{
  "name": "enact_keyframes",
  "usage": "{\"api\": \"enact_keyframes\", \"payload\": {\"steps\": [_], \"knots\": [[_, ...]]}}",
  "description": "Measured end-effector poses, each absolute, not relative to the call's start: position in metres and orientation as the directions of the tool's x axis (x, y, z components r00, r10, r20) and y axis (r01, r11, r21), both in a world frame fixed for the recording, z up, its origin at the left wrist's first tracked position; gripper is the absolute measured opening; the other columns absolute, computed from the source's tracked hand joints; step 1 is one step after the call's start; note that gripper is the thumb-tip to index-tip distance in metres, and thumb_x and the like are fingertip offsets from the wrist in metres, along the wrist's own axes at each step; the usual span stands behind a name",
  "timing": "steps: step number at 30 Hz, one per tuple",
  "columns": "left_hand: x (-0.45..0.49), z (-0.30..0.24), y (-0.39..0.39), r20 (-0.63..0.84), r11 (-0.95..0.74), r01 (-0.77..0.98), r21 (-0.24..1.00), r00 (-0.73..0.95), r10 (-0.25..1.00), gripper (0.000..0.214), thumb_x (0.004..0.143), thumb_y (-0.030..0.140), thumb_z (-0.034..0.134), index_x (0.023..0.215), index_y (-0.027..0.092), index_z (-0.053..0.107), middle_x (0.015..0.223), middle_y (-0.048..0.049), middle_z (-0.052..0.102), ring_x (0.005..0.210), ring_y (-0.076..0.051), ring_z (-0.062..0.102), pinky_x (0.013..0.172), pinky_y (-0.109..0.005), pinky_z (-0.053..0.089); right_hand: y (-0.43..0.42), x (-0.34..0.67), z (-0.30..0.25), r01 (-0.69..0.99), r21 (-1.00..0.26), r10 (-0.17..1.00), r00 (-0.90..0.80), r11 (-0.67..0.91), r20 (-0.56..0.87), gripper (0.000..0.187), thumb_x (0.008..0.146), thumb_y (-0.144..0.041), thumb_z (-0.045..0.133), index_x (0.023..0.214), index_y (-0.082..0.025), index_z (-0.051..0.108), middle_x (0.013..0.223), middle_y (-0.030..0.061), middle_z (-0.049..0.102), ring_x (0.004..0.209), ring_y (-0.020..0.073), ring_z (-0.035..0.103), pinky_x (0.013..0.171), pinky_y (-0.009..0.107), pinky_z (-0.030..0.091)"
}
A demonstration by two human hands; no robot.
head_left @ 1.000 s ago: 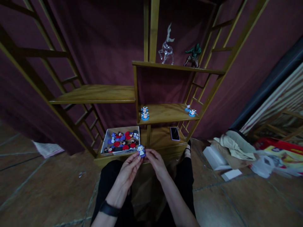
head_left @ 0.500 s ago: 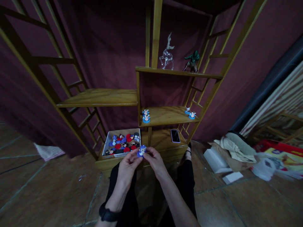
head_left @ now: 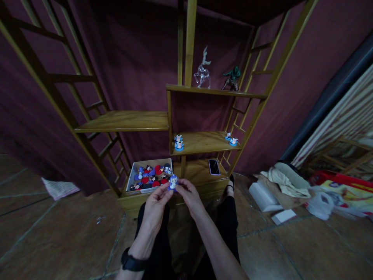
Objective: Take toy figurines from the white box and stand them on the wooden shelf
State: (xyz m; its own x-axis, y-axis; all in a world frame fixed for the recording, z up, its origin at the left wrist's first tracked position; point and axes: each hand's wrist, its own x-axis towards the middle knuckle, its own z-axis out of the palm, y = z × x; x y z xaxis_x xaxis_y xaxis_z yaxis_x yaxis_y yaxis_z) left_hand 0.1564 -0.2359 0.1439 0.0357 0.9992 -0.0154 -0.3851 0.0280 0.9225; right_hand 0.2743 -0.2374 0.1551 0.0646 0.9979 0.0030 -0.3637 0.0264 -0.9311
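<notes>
A small figurine with a purple-blue base [head_left: 173, 181] is pinched between the fingertips of my left hand [head_left: 155, 207] and my right hand [head_left: 190, 196], in front of my knees. Just behind it, on the lowest shelf, sits a white box [head_left: 131, 171] filled with several more figurines on red, blue and black bases. Two light-blue figurines [head_left: 178, 142] stand at the left of the middle shelf and two more [head_left: 230, 139] at its right edge.
A phone [head_left: 214, 167] lies on the bottom board of the wooden shelf unit [head_left: 125, 120]. A glass deer [head_left: 202, 70] and a green figure [head_left: 232, 77] stand on the top shelf. Cloth, white boxes and bags [head_left: 291, 194] lie on the tiled floor at right.
Both hands have stayed together on the figurine, turning it a little and lifting it slightly toward the box. My head has shifted, so the shelves sit lower in view.
</notes>
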Motion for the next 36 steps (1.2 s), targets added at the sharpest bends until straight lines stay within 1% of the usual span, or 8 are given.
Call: {"api": "enact_keyframes", "payload": {"steps": [7,12,17,22,25,29,33,36], "knots": [[0.162,0.158,-0.245,-0.057,0.09,-0.495,0.864,0.081,0.995,0.038,0.062,0.021,0.072,0.098,0.014,0.064,0.097,-0.0074,0.067,0.089,-0.016,0.061,0.085,-0.03,0.044,-0.249,0.281,0.167,-0.329,-0.944,0.997,0.077,0.029,0.004,0.031,0.066,-0.041,0.064,0.089,-0.019,0.063,0.085,0.0025,0.063,0.078,0.0158,0.057,0.071,0.029,0.048],[0.166,0.162,-0.249,-0.011,0.046,-0.44,0.897,0.081,0.997,0.041,0.061,0.024,0.073,0.099,0.014,0.064,0.098,-0.0082,0.067,0.088,-0.018,0.062,0.083,-0.032,0.046,-0.253,0.285,0.17,-0.347,-0.937,0.997,0.071,0.033,0.009,0.031,0.066,-0.04,0.064,0.088,-0.019,0.063,0.086,0.0026,0.064,0.078,0.0161,0.058,0.071,0.029,0.048],[0.166,0.157,-0.243,0.038,-0.008,-0.364,0.931,0.075,0.996,0.043,0.06,0.023,0.073,0.101,0.016,0.063,0.093,-0.0058,0.069,0.086,-0.016,0.062,0.086,-0.03,0.044,-0.246,0.287,0.163,-0.353,-0.935,0.999,0.016,0.037,0.033,0.029,0.067,-0.036,0.063,0.091,-0.019,0.063,0.089,0.0023,0.065,0.083,0.0172,0.059,0.075,0.03,0.047],[0.166,0.149,-0.233,0.015,-0.003,-0.348,0.938,0.031,0.999,0.044,0.056,0.024,0.075,0.097,0.015,0.064,0.091,-0.0065,0.069,0.085,-0.018,0.063,0.084,-0.033,0.045,-0.238,0.287,0.154,-0.322,-0.942,0.996,0.035,0.093,0.086,0.027,0.069,-0.034,0.062,0.092,-0.019,0.063,0.092,0.0022,0.065,0.088,0.0182,0.058,0.08,0.031,0.045],[0.164,0.144,-0.227,0.004,0.01,-0.35,0.937,0.039,0.999,0.045,0.058,0.025,0.074,0.101,0.015,0.064,0.094,-0.0074,0.069,0.089,-0.019,0.062,0.087,-0.034,0.044,-0.233,0.288,0.146,-0.29,-0.953,0.996,0.024,0.092,0.089,0.031,0.068,-0.033,0.063,0.097,-0.021,0.063,0.095,0.0021,0.064,0.088,0.0187,0.057,0.08,0.032,0.046],[0.162,0.139,-0.221,-0.052,0.073,-0.414,0.907,0.062,0.997,0.042,0.059,0.025,0.074,0.099,0.015,0.066,0.101,-0.0087,0.067,0.093,-0.019,0.06,0.09,-0.035,0.042,-0.225,0.288,0.13,-0.19,-0.975,0.992,0.072,0.114,0.102,0.036,0.067,-0.031,0.064,0.102,-0.023,0.061,0.099,0.0019,0.063,0.09,0.0178,0.056,0.084,0.032,0.044],[0.157,0.135,-0.219,-0.081,0.119,-0.474,0.872,0.1,0.992,0.037,0.06,0.024,0.072,0.096,0.015,0.067,0.1,-0.009,0.067,0.093,-0.02,0.06,0.09,-0.036,0.042,-0.218,0.284,0.117,-0.138,-0.98,0.987,0.093,0.146,0.134,0.036,0.066,-0.028,0.065,0.101,-0.022,0.061,0.099,0.0026,0.062,0.09,0.0169,0.057,0.085,0.031,0.043],[0.151,0.126,-0.216,-0.044,0.077,-0.398,0.914,0.091,0.995,0.044,0.062,0.026,0.071,0.104,0.015,0.064,0.099,-0.0088,0.067,0.092,-0.02,0.06,0.09,-0.037,0.041,-0.216,0.279,0.112,-0.154,-0.979,0.99,0.066,0.134,0.125,0.035,0.066,-0.027,0.064,0.101,-0.021,0.06,0.101,0.0029,0.062,0.09,0.0171,0.057,0.084,0.031,0.043]]}}
